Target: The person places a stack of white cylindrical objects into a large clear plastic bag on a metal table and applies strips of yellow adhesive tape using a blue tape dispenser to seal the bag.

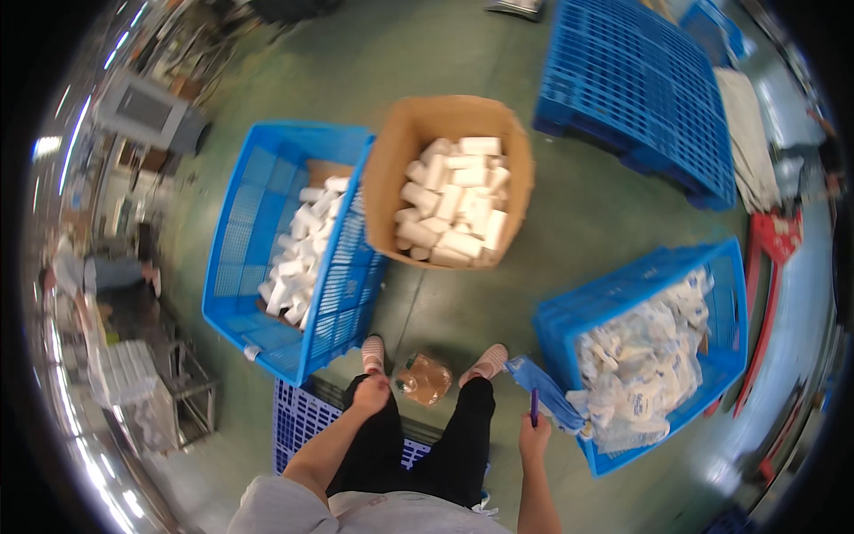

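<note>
My right hand (535, 438) is closed around a slim dark-purple tool (534, 408) shaped like a pen, pointing away from me; its exact kind is unclear. My left hand (372, 393) is closed in front of my left knee, and I cannot make out whether anything is inside it. On the floor between my feet lies a brown package in clear plastic wrap (424, 380), apart from both hands. Just beyond my right hand, a blue plastic bag or sheet (544, 392) hangs over the corner of a blue crate (556, 325) full of white printed plastic bags (649, 365).
Ahead stands a cardboard box (382, 178) of white cylindrical rolls (458, 191). Left of it, a tall blue crate (233, 240) holds more. A purple-blue pallet (298, 423) lies by my left leg. Stacked blue pallets (636, 98) and a red pallet jack (774, 240) stand right. Another person (98, 276) works far left.
</note>
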Demonstrator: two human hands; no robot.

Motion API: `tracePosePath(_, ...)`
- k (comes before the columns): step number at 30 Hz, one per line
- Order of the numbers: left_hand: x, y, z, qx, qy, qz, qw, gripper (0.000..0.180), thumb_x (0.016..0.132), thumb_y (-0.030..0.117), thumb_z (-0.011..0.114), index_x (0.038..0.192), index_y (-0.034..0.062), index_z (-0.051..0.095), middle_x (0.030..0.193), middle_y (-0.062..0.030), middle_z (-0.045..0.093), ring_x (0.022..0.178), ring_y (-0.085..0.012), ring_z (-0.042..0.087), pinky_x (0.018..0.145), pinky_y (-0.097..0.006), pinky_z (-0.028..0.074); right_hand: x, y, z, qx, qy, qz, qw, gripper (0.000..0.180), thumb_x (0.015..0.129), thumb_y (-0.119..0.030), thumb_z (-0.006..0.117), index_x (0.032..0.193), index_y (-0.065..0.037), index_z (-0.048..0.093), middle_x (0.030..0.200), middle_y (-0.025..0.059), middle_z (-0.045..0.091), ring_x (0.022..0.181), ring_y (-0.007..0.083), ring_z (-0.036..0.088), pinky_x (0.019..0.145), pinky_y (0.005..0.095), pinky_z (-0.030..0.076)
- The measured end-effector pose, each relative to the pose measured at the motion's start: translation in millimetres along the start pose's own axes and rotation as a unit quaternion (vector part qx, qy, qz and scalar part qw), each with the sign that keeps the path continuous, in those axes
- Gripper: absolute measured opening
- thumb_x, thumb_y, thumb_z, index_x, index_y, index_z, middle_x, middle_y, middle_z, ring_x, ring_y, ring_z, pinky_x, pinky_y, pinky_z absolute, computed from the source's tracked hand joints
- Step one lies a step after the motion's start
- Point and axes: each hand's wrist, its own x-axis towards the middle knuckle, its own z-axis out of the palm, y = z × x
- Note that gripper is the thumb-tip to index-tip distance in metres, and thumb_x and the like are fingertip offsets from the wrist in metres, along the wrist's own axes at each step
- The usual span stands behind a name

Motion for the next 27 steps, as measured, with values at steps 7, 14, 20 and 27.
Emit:
tracePosePath(7, 18.7, -291.3, 34.1, -0.227, 0.163, -0.347, 0.896, 0.049, 0.075, 0.030, 0.064, 0.108, -0.0055, 0.057, 0.091, -0.0245, 0.064, 0.089, -0.0375, 0.062, 0.081, -0.041, 0.048, 24.1, -117.5, 170.5, -0.064, -0.167, -0.113, 0.977, 0.033, 0.083, -0.026, 0.062, 0.070, 0.004, 0.059, 0.057, 0.0166, 0.053, 0.052, 0.0245, 0.051, 0.053, 0.0386, 0.040)
tracePosePath(14, 69.8, -337.9, -47.9, -0.599, 0.131, -0.386, 0.690, 0.050, 0.090, 0.032, 0.057, 0.121, -0.0040, 0.044, 0.109, -0.0170, 0.056, 0.096, -0.0280, 0.058, 0.070, -0.041, 0.049, 28.9, -235.7, 387.7, -0.210, -0.231, -0.244, 0.918, 0.038, 0.084, -0.038, 0.059, 0.079, 0.000, 0.062, 0.067, 0.0190, 0.059, 0.067, 0.0359, 0.059, 0.061, 0.0430, 0.043)
tracePosePath(20, 106.0, -310.0, -51.2, -0.592, 0.184, -0.452, 0.642, 0.043, 0.087, 0.014, 0.058, 0.123, -0.0046, 0.044, 0.118, -0.0190, 0.054, 0.104, -0.0343, 0.055, 0.084, -0.045, 0.046, 53.8, -268.7, 495.0, -0.209, -0.233, -0.157, 0.937, 0.052, 0.075, -0.047, 0.065, 0.077, 0.004, 0.063, 0.074, 0.0234, 0.064, 0.077, 0.0390, 0.064, 0.070, 0.0455, 0.049)
tracePosePath(27, 128.2, -259.8, -86.1, -0.602, 0.204, -0.488, 0.598, 0.036, 0.079, -0.002, 0.057, 0.114, -0.0074, 0.048, 0.098, -0.0152, 0.057, 0.082, -0.0279, 0.060, 0.062, -0.038, 0.049, 95.5, -313.2, 482.6, -0.097, -0.247, -0.125, 0.956, 0.040, 0.078, -0.035, 0.065, 0.068, 0.003, 0.055, 0.061, 0.0170, 0.059, 0.059, 0.0349, 0.059, 0.058, 0.0416, 0.045)
